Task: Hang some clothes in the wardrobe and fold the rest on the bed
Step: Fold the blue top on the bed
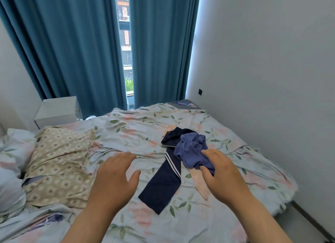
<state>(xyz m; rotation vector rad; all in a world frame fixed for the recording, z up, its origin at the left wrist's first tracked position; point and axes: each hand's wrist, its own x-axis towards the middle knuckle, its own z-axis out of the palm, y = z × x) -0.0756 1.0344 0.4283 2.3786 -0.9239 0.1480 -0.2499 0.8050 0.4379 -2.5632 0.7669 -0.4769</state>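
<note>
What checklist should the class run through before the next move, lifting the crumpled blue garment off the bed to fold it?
1. Right hand at the blue garment: ok.
2. Firm hold on it: cannot tell; fingers look relaxed.
3. Left hand free to help: ok, open and holding nothing.
4. Blue garment clear of the navy trousers: not ok, it lies across them.
5. Bare folding space on the bed: ok.
</note>
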